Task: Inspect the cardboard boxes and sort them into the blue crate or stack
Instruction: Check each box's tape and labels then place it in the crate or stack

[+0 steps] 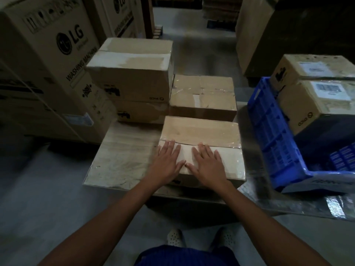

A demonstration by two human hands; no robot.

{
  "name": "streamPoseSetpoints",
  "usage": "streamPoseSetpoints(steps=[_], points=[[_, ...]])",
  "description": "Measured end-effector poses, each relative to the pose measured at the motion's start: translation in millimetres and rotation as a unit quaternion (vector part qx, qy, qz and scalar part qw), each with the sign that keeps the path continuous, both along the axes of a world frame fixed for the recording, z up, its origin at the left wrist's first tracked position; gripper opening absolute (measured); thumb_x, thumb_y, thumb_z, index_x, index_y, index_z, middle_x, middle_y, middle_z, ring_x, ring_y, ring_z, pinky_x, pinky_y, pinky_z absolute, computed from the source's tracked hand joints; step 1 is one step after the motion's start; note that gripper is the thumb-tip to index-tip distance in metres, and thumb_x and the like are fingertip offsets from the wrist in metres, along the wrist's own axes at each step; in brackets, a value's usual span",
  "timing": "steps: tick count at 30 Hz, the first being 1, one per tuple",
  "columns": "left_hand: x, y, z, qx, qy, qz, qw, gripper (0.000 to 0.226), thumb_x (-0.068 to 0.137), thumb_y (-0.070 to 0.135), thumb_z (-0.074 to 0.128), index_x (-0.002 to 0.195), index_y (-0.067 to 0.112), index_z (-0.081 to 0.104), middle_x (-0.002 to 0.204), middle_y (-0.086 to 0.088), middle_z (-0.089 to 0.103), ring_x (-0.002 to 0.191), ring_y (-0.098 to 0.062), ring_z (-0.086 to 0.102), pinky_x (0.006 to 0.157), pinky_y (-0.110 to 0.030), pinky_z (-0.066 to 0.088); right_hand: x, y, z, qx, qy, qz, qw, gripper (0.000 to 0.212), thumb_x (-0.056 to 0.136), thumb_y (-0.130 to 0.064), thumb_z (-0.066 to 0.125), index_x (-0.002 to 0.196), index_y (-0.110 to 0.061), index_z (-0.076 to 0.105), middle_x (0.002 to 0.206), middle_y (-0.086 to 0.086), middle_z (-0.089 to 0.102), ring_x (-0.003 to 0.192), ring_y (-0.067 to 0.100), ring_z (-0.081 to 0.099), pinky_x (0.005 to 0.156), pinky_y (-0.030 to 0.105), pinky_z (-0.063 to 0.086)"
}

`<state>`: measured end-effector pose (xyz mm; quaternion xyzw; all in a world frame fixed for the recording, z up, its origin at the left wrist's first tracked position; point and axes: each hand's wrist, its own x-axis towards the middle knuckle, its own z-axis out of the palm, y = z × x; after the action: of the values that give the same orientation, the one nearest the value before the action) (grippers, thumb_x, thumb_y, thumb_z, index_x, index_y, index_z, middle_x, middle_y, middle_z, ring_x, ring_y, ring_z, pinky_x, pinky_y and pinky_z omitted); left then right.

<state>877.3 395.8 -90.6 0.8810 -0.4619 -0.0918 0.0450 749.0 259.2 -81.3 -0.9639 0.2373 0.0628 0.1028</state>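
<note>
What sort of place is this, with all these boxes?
Probably a warehouse or stockroom. Tall LG washing-machine cartons stand on a bare floor, taped boxes are stacked on a low platform, and a blue crate holds more. The left hand and right hand lie flat on the nearest box.

Both forearms reach forward, left hand (166,163) and right hand (208,167) lying palm-down on the near half of the taped cardboard box (201,129), fingers (173,148) straight, thumb tips almost touching.
</note>
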Motion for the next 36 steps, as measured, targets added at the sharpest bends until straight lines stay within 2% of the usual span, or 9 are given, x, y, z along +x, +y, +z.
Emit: streamPoseSetpoints(steps=[5, 10, 12, 14, 18, 24, 29, 31, 36], points=[[18.6, 0.5, 13.6, -0.028, -0.017, -0.032, 0.999, 0.084, 0.087, 0.070, 0.007, 0.150, 0.024, 0.039, 0.157, -0.006, 0.035, 0.142, -0.027, 0.030, 0.113, -0.047, 0.024, -0.4, 2.7, 9.4, 0.007, -0.015, -0.006, 1.000, 0.071, 0.100, -0.066, 0.028, 0.159, -0.026, 0.020, 0.169, 0.006, 0.013, 0.156, 0.026, 0.008, 0.124, 0.053, 0.008], [46.6, -12.3, 22.0, -0.109, 0.043, -0.028, 0.993, 0.065, 0.094, 0.064, 0.031, 0.141, 0.023, 0.050, 0.140, -0.005, 0.047, 0.129, -0.024, 0.042, 0.106, -0.047, 0.039, 19.7, -14.7, 40.0, 0.050, -0.015, -0.038, 0.998, 0.070, 0.089, -0.066, 0.057, 0.145, -0.027, 0.043, 0.150, 0.006, 0.041, 0.136, 0.028, 0.038, 0.109, 0.049, 0.035], [53.7, -22.9, 23.4, -0.141, 0.050, -0.038, 0.988, 0.057, 0.099, 0.053, 0.045, 0.147, 0.021, 0.044, 0.154, -0.009, 0.036, 0.142, -0.026, 0.031, 0.116, -0.049, 0.030, 36.6, -20.8, 47.8, 0.060, -0.029, -0.048, 0.997, 0.077, 0.088, -0.062, 0.062, 0.150, -0.025, 0.038, 0.154, 0.010, 0.036, 0.140, 0.032, 0.035, 0.111, 0.050, 0.034], [56.6, -35.1, 23.4, -0.138, 0.049, -0.052, 0.988, 0.061, 0.101, 0.046, 0.047, 0.155, 0.020, 0.032, 0.166, -0.010, 0.016, 0.152, -0.027, 0.011, 0.123, -0.044, 0.014, 52.3, -29.2, 50.6, 0.056, -0.022, -0.032, 0.998, 0.088, 0.087, -0.060, 0.065, 0.157, -0.025, 0.024, 0.166, 0.013, 0.018, 0.152, 0.035, 0.017, 0.120, 0.055, 0.020], [61.7, -47.0, 6.5, -0.023, 0.021, -0.054, 0.998, 0.069, 0.104, 0.056, 0.024, 0.159, 0.023, 0.000, 0.166, -0.007, -0.013, 0.153, -0.023, -0.013, 0.122, -0.041, -0.004, 69.8, -50.7, 41.1, 0.083, 0.077, -0.009, 0.994, 0.110, 0.083, -0.066, 0.067, 0.162, -0.025, 0.002, 0.169, 0.011, -0.010, 0.155, 0.034, -0.010, 0.122, 0.059, 0.002], [66.6, -51.2, 5.6, 0.025, 0.012, -0.061, 0.998, 0.072, 0.101, 0.062, 0.018, 0.159, 0.025, -0.003, 0.167, -0.009, -0.010, 0.154, -0.027, -0.010, 0.125, -0.048, 0.001, 66.9, -60.4, 31.5, 0.092, 0.104, 0.014, 0.990, 0.110, 0.083, -0.073, 0.060, 0.162, -0.027, 0.000, 0.168, 0.007, -0.016, 0.155, 0.031, -0.014, 0.123, 0.059, 0.003], [56.6, -84.4, 35.6, 0.087, 0.013, -0.046, 0.995, 0.075, 0.098, 0.060, 0.039, 0.159, 0.025, 0.010, 0.165, -0.015, 0.007, 0.149, -0.040, 0.011, 0.116, -0.059, 0.019, 60.7, -77.9, 30.9, 0.117, 0.082, 0.017, 0.990, 0.099, 0.083, -0.071, 0.062, 0.160, -0.032, 0.013, 0.170, 0.007, -0.003, 0.156, 0.031, -0.002, 0.120, 0.061, 0.008], [45.9, -99.7, 39.3, 0.060, 0.018, -0.048, 0.997, 0.072, 0.100, 0.058, 0.037, 0.159, 0.025, 0.011, 0.167, -0.013, 0.002, 0.152, -0.037, 0.006, 0.118, -0.058, 0.015, 50.4, -88.3, 32.3, 0.093, 0.050, -0.045, 0.993, 0.087, 0.088, -0.068, 0.056, 0.159, -0.033, 0.019, 0.170, 0.008, 0.003, 0.155, 0.033, 0.002, 0.121, 0.062, 0.009], [18.3, -126.3, 17.8, 0.004, 0.053, -0.095, 0.994, 0.066, 0.103, 0.056, 0.026, 0.159, 0.029, 0.005, 0.167, -0.007, -0.012, 0.153, -0.027, -0.014, 0.123, -0.054, -0.001, 17.7, -107.3, 25.0, 0.067, 0.055, -0.119, 0.989, 0.086, 0.096, -0.069, 0.038, 0.161, -0.029, -0.001, 0.168, 0.014, -0.013, 0.154, 0.037, -0.010, 0.122, 0.063, 0.002]])
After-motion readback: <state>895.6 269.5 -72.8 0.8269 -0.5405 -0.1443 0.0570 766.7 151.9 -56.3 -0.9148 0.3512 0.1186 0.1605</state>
